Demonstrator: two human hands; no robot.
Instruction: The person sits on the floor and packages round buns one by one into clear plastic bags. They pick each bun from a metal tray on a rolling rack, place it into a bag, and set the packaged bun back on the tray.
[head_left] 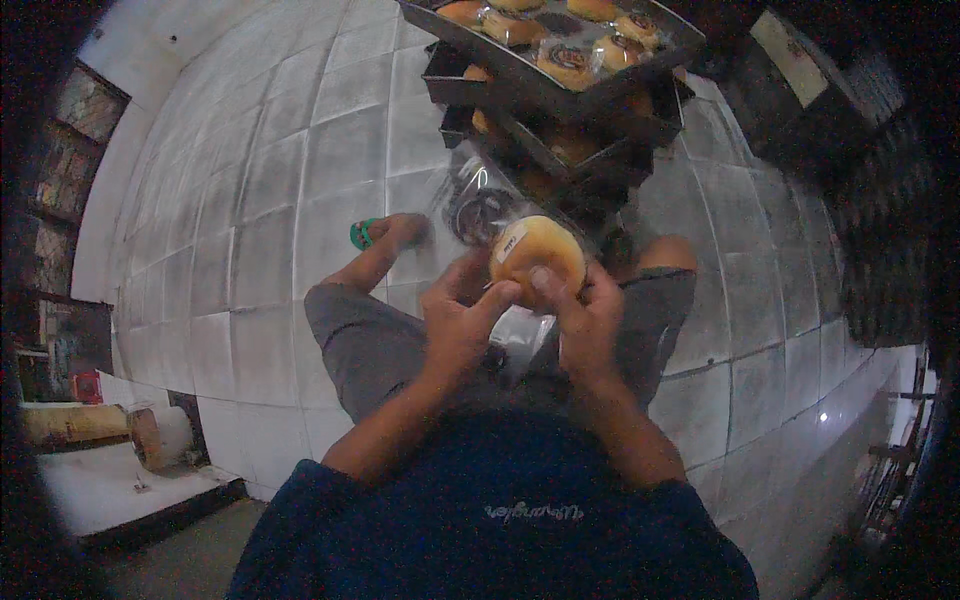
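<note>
A round golden-brown bun [548,248] is held up in front of me between both hands. A small white label sits on its left side. My left hand [462,305] closes on the bun's lower left edge, thumb toward the front. On the other side, my right hand [588,315] grips it, with the thumb pressed on its front face. Just beyond the bun lie clear plastic bags [478,195] with a dark round print. More shiny clear plastic [520,335] shows below the hands, over my lap.
Stacked dark metal trays [560,85] stand just ahead; the top one holds several buns, some wrapped in clear plastic. My legs [370,340] are folded on the grey tiled floor [270,230]. A dark box-like object [800,80] is at the far right, a pale cylinder [160,437] at the left.
</note>
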